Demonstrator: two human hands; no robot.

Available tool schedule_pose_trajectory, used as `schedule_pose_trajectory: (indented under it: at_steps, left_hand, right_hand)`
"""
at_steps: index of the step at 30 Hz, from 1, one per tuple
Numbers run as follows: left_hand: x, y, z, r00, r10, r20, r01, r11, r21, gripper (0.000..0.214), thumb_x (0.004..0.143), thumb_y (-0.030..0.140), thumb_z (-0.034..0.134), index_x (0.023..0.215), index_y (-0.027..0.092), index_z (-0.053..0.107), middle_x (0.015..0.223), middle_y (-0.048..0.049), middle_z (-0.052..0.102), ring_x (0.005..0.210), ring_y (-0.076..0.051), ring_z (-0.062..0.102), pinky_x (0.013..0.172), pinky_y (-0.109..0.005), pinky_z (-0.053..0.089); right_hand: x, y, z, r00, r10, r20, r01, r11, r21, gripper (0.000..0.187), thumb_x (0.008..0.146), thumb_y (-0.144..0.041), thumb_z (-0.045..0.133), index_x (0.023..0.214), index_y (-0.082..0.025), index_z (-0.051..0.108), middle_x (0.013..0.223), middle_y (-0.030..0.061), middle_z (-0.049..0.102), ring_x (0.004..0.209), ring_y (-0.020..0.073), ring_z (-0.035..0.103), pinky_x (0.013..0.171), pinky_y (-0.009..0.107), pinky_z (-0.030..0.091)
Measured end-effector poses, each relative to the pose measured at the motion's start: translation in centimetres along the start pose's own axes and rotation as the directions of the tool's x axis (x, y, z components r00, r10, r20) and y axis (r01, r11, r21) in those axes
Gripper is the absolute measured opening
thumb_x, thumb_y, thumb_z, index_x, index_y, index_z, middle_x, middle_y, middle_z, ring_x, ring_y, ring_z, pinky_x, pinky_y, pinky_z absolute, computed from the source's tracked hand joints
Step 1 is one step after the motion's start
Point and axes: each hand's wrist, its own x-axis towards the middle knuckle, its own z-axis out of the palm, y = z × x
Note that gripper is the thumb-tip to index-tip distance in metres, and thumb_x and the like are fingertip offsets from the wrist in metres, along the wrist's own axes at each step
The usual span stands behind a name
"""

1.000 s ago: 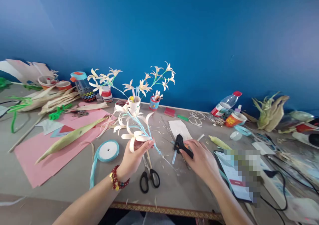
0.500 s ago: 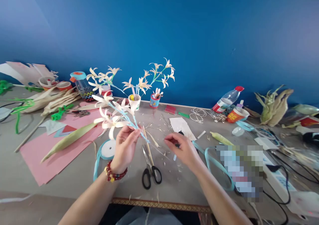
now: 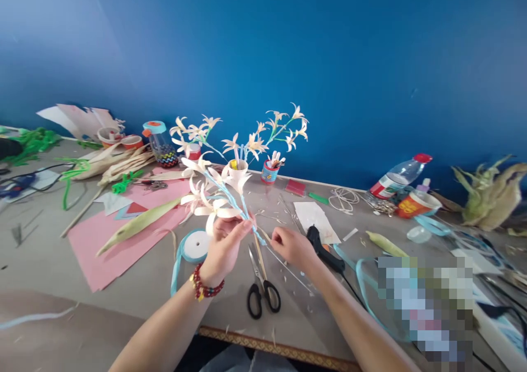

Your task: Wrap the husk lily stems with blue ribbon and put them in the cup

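My left hand (image 3: 225, 246) pinches the blue-wrapped stem of a spray of cream artificial flowers (image 3: 216, 206). The blooms spread out to the left above that hand, and the stem's lower end (image 3: 259, 235) points down to the right. Close to that end is my right hand (image 3: 297, 249), its fingers curled together; whatever they hold is too hidden to name. A thin wire (image 3: 292, 271) runs down to the right below the stem. Black-handled scissors (image 3: 263, 295) lie beneath my hands, partly over a thin stick. Beside my left wrist lies a roll of light-blue ribbon (image 3: 196, 247).
A black glue gun (image 3: 325, 254) lies beyond my right forearm, near white paper (image 3: 316, 218). More flowers stand in a paper cup (image 3: 237, 172) by the blue wall. Pink sheets (image 3: 96, 246) and a husk are at left; a bottle (image 3: 397, 177) leans at right.
The view has shifted left, so things sit further right. My right hand has come closer to the stem's end, and its fingers have curled in more. The left still grips the stem.
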Motion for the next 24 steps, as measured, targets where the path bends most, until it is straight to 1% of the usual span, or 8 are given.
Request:
schedule_pose_trajectory:
  at_steps: [3,5,7,9,11,13,17,24]
  left_hand:
    - [-0.1,-0.2,0.0,0.998,-0.056,-0.007,0.056,0.998,0.015,0.015,0.075,0.028,0.082,0.078,0.02,0.071,0.078,-0.0003,0.068,0.07,-0.011,0.059,0.069,-0.024,0.048]
    - [-0.2,-0.4,0.1,0.996,-0.089,-0.007,0.089,0.995,0.033,0.016,0.077,0.027,0.081,0.078,0.019,0.068,0.077,0.0004,0.067,0.068,-0.01,0.058,0.067,-0.023,0.048]
    - [-0.2,-0.5,0.2,0.993,-0.117,-0.013,0.118,0.992,0.043,0.018,0.077,0.027,0.081,0.076,0.018,0.065,0.074,0.0019,0.064,0.065,-0.009,0.056,0.066,-0.022,0.047]
    - [-0.3,-0.7,0.3,0.989,-0.144,-0.028,0.145,0.988,0.06,0.019,0.077,0.026,0.081,0.076,0.018,0.064,0.072,0.0032,0.062,0.064,-0.008,0.056,0.066,-0.022,0.047]
    - [-0.3,-0.9,0.3,0.986,-0.16,-0.037,0.162,0.983,0.09,0.018,0.078,0.026,0.08,0.076,0.018,0.063,0.07,0.0039,0.061,0.064,-0.008,0.055,0.067,-0.021,0.046]
    - [-0.3,-1.1,0.3,0.985,-0.169,-0.037,0.172,0.977,0.124,0.016,0.078,0.026,0.079,0.076,0.018,0.064,0.07,0.0039,0.061,0.065,-0.008,0.054,0.067,-0.021,0.045]
    - [-0.4,-1.4,0.3,0.983,-0.181,-0.042,0.185,0.968,0.172,0.017,0.077,0.03,0.079,0.074,0.017,0.068,0.07,0.0021,0.063,0.064,-0.009,0.054,0.067,-0.023,0.045]
    - [-0.6,-1.3,0.6,0.984,-0.176,-0.036,0.18,0.971,0.16,0.02,0.075,0.035,0.082,0.078,0.018,0.072,0.073,-0.0004,0.067,0.065,-0.011,0.055,0.066,-0.024,0.048]
  right_hand:
    - [-0.6,0.5,-1.3,1.0,-0.01,-0.013,0.011,0.995,0.102,0.015,0.087,-0.026,0.055,0.072,-0.021,0.054,0.065,-0.0022,0.056,0.063,0.0145,0.052,0.06,0.025,0.037]
    - [-1.6,0.3,-2.5,0.995,-0.014,-0.096,0.039,0.962,0.269,0.017,0.091,-0.032,0.052,0.078,-0.021,0.055,0.068,-0.0016,0.056,0.065,0.0147,0.053,0.063,0.025,0.042]
    - [-3.0,-0.4,-3.6,0.971,-0.014,-0.237,0.13,0.866,0.484,0.02,0.091,-0.038,0.056,0.082,-0.021,0.058,0.074,-0.0002,0.058,0.068,0.015,0.055,0.065,0.026,0.045]
    - [-4.4,-1.6,-4.2,0.934,-0.057,-0.353,0.267,0.766,0.584,0.019,0.089,-0.037,0.063,0.079,-0.021,0.06,0.082,0.0022,0.06,0.073,0.0159,0.056,0.066,0.026,0.046]
    - [-5.6,-2.9,-4.3,0.899,-0.143,-0.414,0.376,0.738,0.561,0.016,0.088,-0.033,0.067,0.078,-0.021,0.062,0.088,0.0042,0.061,0.079,0.0176,0.059,0.068,0.028,0.047]
    - [-6.1,-4.1,-4.0,0.872,-0.197,-0.447,0.43,0.745,0.51,0.013,0.088,-0.029,0.068,0.078,-0.021,0.064,0.09,0.0051,0.061,0.083,0.0186,0.06,0.072,0.03,0.048]
    - [-6.2,-5.3,-3.2,0.865,-0.215,-0.453,0.435,0.772,0.463,0.012,0.088,-0.026,0.069,0.078,-0.022,0.064,0.09,0.0047,0.061,0.085,0.0195,0.061,0.079,0.033,0.049]
    - [-5.8,-5.2,-2.7,0.854,-0.208,-0.477,0.435,0.789,0.434,0.013,0.088,-0.024,0.069,0.076,-0.022,0.063,0.09,0.0037,0.059,0.084,0.0192,0.061,0.078,0.032,0.048]
